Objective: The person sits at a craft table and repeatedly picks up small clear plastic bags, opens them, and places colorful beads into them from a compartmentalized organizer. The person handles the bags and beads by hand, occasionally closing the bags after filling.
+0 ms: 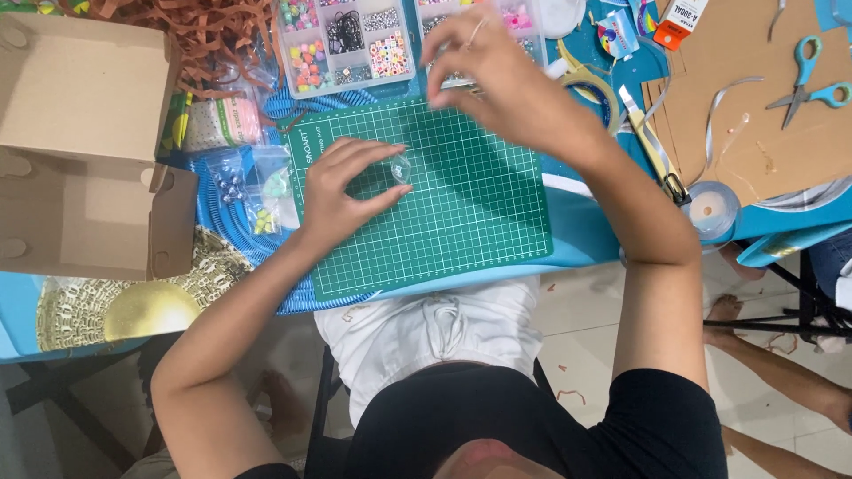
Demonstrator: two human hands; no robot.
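While the left hand [342,186] pinches a small clear bag [400,168] on the green cutting mat [461,213], right hand [501,75] hovers, fingers loosely curled, grip unclear; best keep the bag's mouth pinned flat.

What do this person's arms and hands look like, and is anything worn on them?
Both arms are bare from the short black sleeves down. The left hand and right hand wear no gloves, and no watch or bracelet shows at either wrist. The fingers are bare too; whether there is a ring is too blurred to tell.
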